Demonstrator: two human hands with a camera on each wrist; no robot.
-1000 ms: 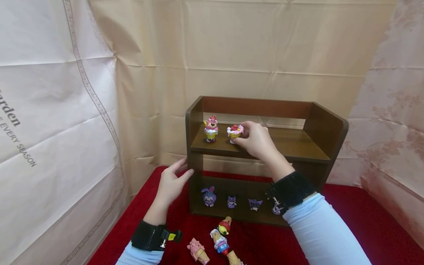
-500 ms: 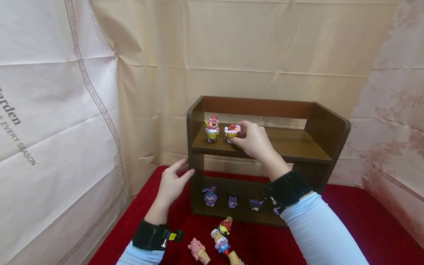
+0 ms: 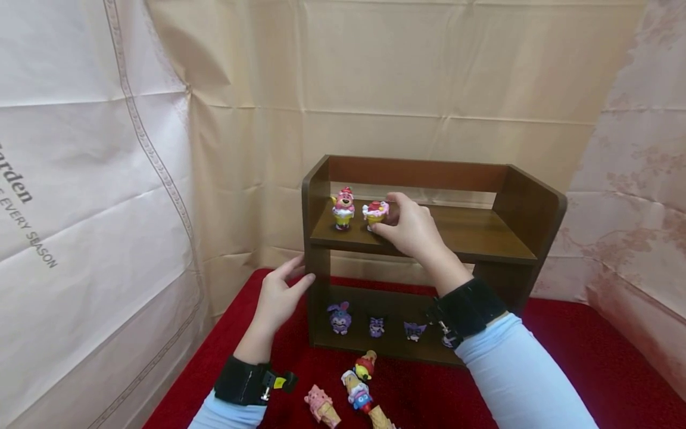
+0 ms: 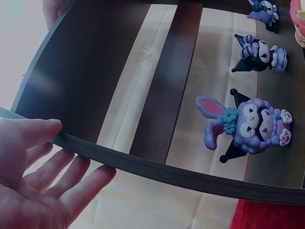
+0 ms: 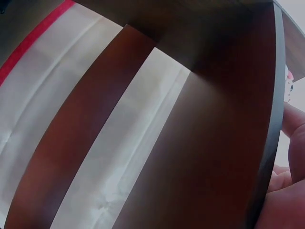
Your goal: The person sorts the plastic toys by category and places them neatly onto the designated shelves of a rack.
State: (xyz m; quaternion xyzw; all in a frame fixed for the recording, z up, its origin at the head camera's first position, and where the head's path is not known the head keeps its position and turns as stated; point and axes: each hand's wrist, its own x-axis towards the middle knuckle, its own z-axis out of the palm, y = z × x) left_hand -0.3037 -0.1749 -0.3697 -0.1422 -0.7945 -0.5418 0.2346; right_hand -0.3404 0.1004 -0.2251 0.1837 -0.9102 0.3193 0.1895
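My right hand [image 3: 415,225] is at the upper board of a brown wooden shelf [image 3: 477,229]. Its thumb overlaps the yellow cup of a small ice-cream-cup figurine [image 3: 376,213] with pink and white topping and a red top. The index finger is spread up and away from it. That figurine stands upright, right of a pink bear figurine [image 3: 343,208] in a similar yellow cup. My left hand [image 3: 278,296] rests with extended fingers against the shelf's left side panel; the left wrist view shows the thumb and fingertips along the panel's front edge [image 4: 138,164].
Several purple figurines stand on the lower board, among them a rabbit-eared one [image 4: 259,121]. On the red cloth [image 3: 429,393] in front lie a pink ice-cream-cone figurine [image 3: 321,406] and several other cone figurines [image 3: 356,390]. Beige fabric [image 3: 396,77] hangs behind.
The cup figurine has shifted slightly left, closer to the bear, and my right index finger has lifted off it. The left hand stays against the side panel.
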